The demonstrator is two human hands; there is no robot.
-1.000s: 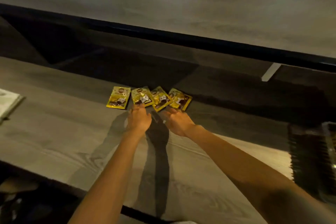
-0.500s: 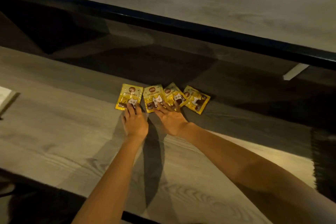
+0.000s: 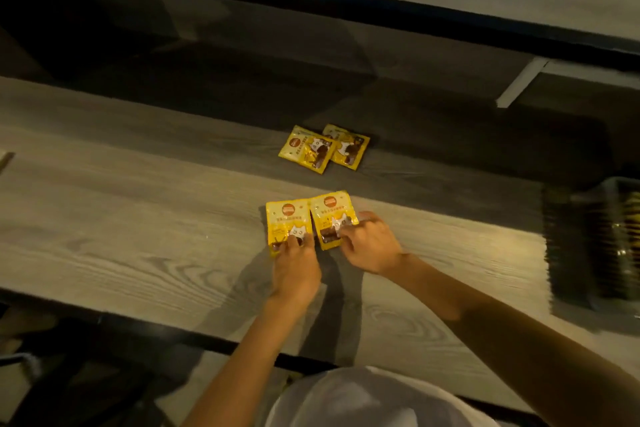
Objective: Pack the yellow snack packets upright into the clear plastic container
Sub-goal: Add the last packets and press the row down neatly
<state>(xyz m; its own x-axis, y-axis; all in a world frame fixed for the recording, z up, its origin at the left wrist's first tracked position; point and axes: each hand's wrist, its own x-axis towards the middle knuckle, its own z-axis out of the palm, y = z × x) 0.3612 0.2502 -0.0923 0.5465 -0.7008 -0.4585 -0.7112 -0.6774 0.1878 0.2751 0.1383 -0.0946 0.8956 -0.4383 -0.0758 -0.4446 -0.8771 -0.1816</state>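
Slippage is risked, little edge being offered by flat film: 1 yellow foil snack packet (image 3: 287, 224) is pressed to the grey wood-grain tabletop (image 3: 138, 218) by straight fingertips of the left hand (image 3: 296, 274), a second packet (image 3: 329, 215) by bent fingers of the right hand (image 3: 372, 248), any pinch undiscernible; 2 overlapped packets (image 3: 308, 149) are seen farther back; the blurred clear plastic container (image 3: 620, 191) is set well apart rightward, unobstructed.

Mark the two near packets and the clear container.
left near packet (image 3: 288, 221): head view, on its yellow upper face.
right near packet (image 3: 329, 212): head view, on its yellow upper face.
clear container (image 3: 614, 188): head view, on its blurred far rim.
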